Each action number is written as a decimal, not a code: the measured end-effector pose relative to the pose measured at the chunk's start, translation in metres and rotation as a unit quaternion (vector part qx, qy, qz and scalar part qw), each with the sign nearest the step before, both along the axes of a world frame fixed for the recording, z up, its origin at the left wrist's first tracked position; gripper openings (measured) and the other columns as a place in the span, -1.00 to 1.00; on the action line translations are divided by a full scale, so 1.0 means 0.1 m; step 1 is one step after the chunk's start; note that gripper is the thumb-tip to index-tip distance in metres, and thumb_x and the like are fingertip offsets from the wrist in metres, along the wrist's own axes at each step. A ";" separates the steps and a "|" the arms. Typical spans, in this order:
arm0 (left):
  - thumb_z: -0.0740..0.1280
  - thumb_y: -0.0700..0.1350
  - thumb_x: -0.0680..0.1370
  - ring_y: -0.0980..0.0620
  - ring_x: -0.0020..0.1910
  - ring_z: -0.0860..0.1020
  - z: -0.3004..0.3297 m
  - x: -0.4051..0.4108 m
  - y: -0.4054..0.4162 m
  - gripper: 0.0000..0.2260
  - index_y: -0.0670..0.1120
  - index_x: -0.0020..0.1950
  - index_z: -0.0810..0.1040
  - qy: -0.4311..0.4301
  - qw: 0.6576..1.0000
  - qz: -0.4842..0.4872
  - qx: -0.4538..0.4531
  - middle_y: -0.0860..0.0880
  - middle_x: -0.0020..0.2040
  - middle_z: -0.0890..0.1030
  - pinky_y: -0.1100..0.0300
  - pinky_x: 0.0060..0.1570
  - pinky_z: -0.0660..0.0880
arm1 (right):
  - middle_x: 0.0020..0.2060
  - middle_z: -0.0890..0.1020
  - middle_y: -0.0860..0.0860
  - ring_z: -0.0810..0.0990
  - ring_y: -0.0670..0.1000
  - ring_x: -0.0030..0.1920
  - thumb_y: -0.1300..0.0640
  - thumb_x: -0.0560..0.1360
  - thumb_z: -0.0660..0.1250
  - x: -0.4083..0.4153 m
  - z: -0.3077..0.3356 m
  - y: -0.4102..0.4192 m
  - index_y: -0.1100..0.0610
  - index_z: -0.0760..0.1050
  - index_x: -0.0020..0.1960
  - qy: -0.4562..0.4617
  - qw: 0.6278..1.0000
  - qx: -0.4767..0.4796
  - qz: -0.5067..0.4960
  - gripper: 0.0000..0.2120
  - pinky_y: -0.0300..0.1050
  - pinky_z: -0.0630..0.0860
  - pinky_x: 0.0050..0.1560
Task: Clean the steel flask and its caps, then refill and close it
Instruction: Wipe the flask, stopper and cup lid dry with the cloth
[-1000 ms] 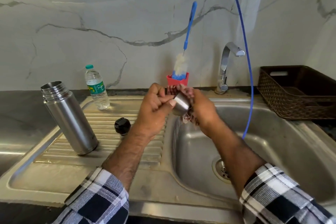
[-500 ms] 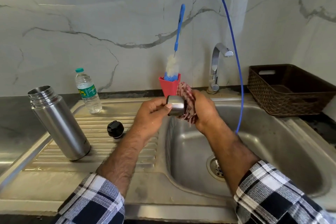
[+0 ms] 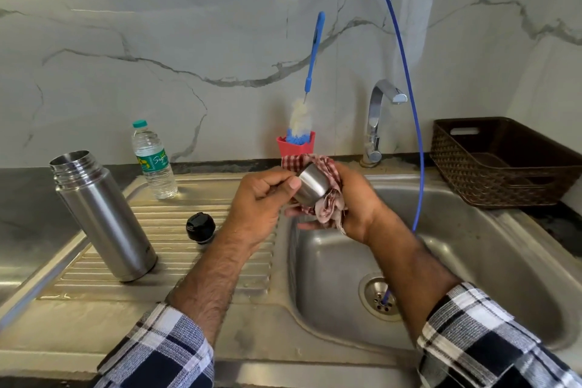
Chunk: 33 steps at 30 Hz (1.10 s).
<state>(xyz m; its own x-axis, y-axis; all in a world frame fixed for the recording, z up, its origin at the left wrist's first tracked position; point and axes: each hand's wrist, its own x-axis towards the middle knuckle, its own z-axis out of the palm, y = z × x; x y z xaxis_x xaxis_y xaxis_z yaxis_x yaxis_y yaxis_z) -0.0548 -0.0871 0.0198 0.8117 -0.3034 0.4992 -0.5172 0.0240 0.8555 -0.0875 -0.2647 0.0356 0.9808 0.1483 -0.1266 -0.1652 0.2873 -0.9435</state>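
Steel flask (image 3: 100, 214): stands open-mouthed at the left of the ribbed draining board (image 3: 176, 249), leaning in this wide view; well apart from both hands.
Water bottle (image 3: 153, 161): sealed, upright behind the board, near the wall.
Black cap (image 3: 200, 227): rests on the board between the flask and the left forearm, untouched.
Left hand (image 3: 261, 201): curled around the closed end of the steel cap (image 3: 310, 187), thumb pressed on its side wall.
Steel cap: held over the rim between board and basin; its long axis runs roughly level, from the left hand toward the right, open mouth facing the cloth.
Checked cloth (image 3: 324, 189): bunched against and around the cap's mouth.
Right hand (image 3: 352, 201): closed on the cloth, cupping it from the right; whether fingers reach inside the cap cannot be told.
Key relation: the cap lies between the two hands, so wiping probably depends on turning it about that level axis against the cloth.
Brush (image 3: 310, 85): blue handle, standing in a red cup (image 3: 296, 146) behind the hands.
Tap (image 3: 378, 123): no water visible.
Sink (image 3: 472, 261): steel basin; a blue tube (image 3: 409, 98) drops into its drain.
Basket (image 3: 504, 164): dark, on the desk at far right.
Room: marbled wall behind.
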 end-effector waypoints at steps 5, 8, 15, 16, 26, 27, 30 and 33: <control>0.46 -0.11 0.60 0.00 -0.02 0.68 0.02 0.15 0.15 -0.91 -0.06 0.08 0.73 -0.099 0.987 0.043 0.116 0.03 -0.07 0.73 0.07 0.08 0.61 | 0.14 0.71 0.23 0.72 0.26 0.00 -0.14 0.70 0.08 0.09 -0.07 -0.05 0.16 0.62 0.33 0.018 0.997 0.066 -0.032 -0.49 -0.03 0.64 -0.31; 0.51 -0.23 0.57 0.12 -0.20 0.62 0.04 0.13 0.19 -0.85 0.01 0.03 0.71 -0.056 0.986 0.035 0.152 0.10 -0.18 0.73 0.22 -0.04 0.55 | 0.08 0.73 0.22 0.74 0.21 -0.04 -0.06 0.68 0.16 0.18 -0.11 -0.07 0.19 0.65 0.24 -0.031 0.993 0.035 -0.106 -0.58 0.04 0.68 -0.19; 0.46 -0.13 0.62 0.15 -0.39 0.50 0.00 0.15 0.11 -0.78 -0.20 -0.18 0.69 0.130 0.986 0.083 0.066 -0.01 -0.36 0.60 0.18 -0.21 0.42 | 0.05 0.72 0.01 0.72 0.00 0.02 0.02 0.68 0.29 0.15 -0.18 0.13 0.06 0.62 0.26 -0.263 0.911 -0.235 -0.213 -0.77 -0.13 0.66 -0.09; 0.45 -0.23 0.61 0.18 -0.41 0.49 0.00 0.16 0.13 -0.85 -0.24 -0.15 0.70 0.159 0.985 0.070 0.022 -0.03 -0.34 0.61 0.19 -0.23 0.41 | 0.10 0.70 0.00 0.70 -0.04 0.07 0.02 0.67 0.30 0.15 -0.23 0.16 0.07 0.62 0.29 -0.322 0.877 -0.286 -0.212 -0.74 -0.16 0.65 0.02; 0.47 -0.17 0.58 0.04 -0.06 0.74 -0.09 0.08 0.07 -0.86 -0.07 0.10 0.77 -0.133 0.984 -0.011 0.116 0.05 -0.05 0.78 0.09 -0.01 0.68 | 0.04 0.74 0.21 0.70 0.27 -0.03 -0.19 0.71 0.05 0.13 -0.13 -0.18 0.07 0.66 0.23 -0.033 0.995 -0.094 -0.022 -0.50 0.13 0.64 -0.02; 0.48 -0.19 0.56 0.10 -0.07 0.73 -0.10 0.06 0.04 -0.86 -0.08 0.10 0.77 -0.150 0.983 -0.014 0.108 0.07 -0.06 0.76 0.18 -0.03 0.66 | 0.05 0.71 0.26 0.69 0.28 -0.10 -0.22 0.70 0.03 0.10 -0.14 -0.21 0.13 0.64 0.29 0.011 0.999 -0.026 0.026 -0.43 0.05 0.62 -0.14; 0.51 -0.14 0.56 0.14 -0.01 0.67 -0.14 0.12 0.06 -0.83 -0.09 0.13 0.78 -0.175 0.972 0.022 0.155 0.05 0.00 0.74 0.30 0.03 0.55 | -0.01 0.67 0.26 0.64 0.20 -0.21 -0.21 0.65 0.13 0.09 -0.14 -0.21 0.17 0.65 0.30 0.061 0.997 0.040 0.032 -0.45 -0.08 0.52 -0.29; 0.53 -0.06 0.58 0.18 -0.03 0.60 -0.12 0.14 0.13 -0.80 0.11 0.19 0.75 -0.123 0.965 0.024 0.229 0.14 -0.01 0.74 0.26 0.01 0.51 | 0.08 0.72 0.21 0.70 0.21 -0.04 -0.12 0.66 0.21 0.15 -0.14 -0.21 0.21 0.62 0.33 0.040 0.997 0.061 -0.039 -0.52 0.08 0.61 -0.02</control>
